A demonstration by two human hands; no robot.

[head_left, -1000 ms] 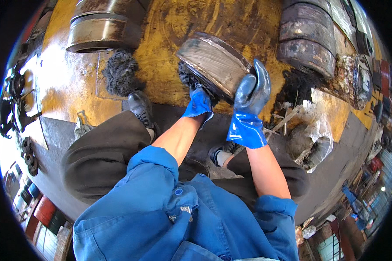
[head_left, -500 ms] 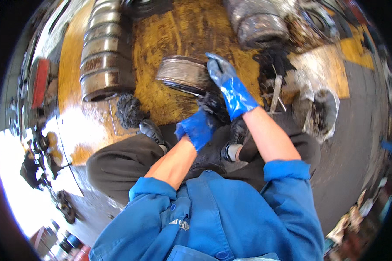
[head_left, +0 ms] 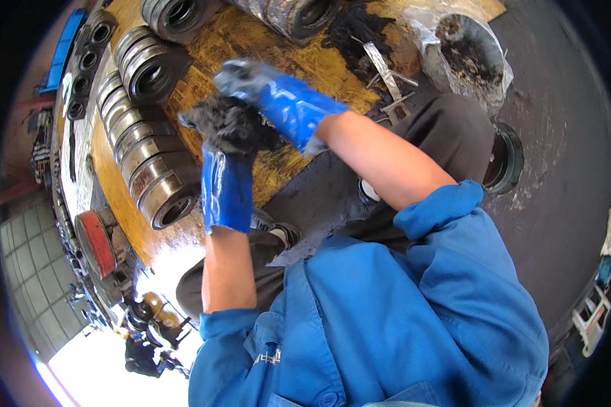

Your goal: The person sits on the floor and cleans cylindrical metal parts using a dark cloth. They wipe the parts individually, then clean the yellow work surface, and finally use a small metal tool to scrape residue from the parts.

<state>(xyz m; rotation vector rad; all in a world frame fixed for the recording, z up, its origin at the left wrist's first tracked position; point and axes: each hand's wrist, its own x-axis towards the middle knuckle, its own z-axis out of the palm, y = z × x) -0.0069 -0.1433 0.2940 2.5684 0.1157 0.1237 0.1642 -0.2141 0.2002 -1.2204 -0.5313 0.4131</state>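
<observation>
Wad of dark fibre point(head_left: 234, 125) sits in the grasp of a worker's blue-gloved left hand point(head_left: 226, 161), just to the right of a row of metal rings point(head_left: 142, 159). The left hand's fingers are largely covered by the shaggy bundle, which they clasp at its underside. The right hand point(head_left: 248, 83), in a matching glove darkened toward the fingertips, reaches across to the wad's upper edge, to the right of the row's far end; it is blurred, and whether its fingers grip the fibre cannot be told. Beneath the row spreads a stained yellow board point(head_left: 312, 76), running out to the right under both hands. A shorter stack of rings point(head_left: 139, 57) lies at the row's far end, with thicker rings point(head_left: 173, 19) just beyond. Well to the right of the row, a pale metal bar point(head_left: 383, 71) rests near a clear plastic bag point(head_left: 433, 64) with dark contents, and farther right stands a round dark vessel point(head_left: 519, 163) beside the worker's bent knee point(head_left: 451, 132). To the left of the row's near end is a red-faced wheel-like part point(head_left: 96, 243).
</observation>
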